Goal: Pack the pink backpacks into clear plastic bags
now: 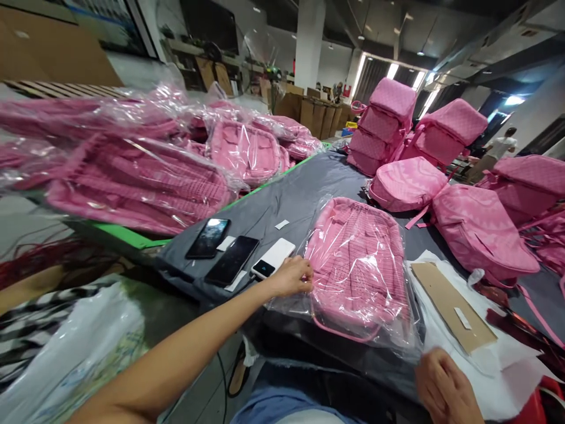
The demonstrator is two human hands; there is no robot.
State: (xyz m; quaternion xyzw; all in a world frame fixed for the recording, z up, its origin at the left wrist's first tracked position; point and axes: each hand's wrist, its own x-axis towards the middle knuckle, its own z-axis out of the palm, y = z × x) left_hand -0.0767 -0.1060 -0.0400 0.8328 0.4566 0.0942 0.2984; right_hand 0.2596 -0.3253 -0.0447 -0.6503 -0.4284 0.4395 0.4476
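A pink backpack [353, 265] in a clear plastic bag [412, 330] lies on the grey cloth in front of me. My left hand [291, 275] is closed on the left edge of the bag, its fingers bent against the plastic. Near the bag's lower right corner, my right hand [445, 383] is closed with curled fingers; what they pinch, if anything, is hidden. A white power bank [276, 257] with a dark display sits just beyond my left hand. Two dark phones, one nearer [232, 260] and one farther [208, 238], lie left of it.
Bagged pink backpacks [145, 182] are heaped along the left. Unbagged backpacks [481, 229] stand and lie at the right and back. White sheeting [428, 259] under a brown cardboard strip [454, 306] lies to the right. A person [503, 144] is far off at right.
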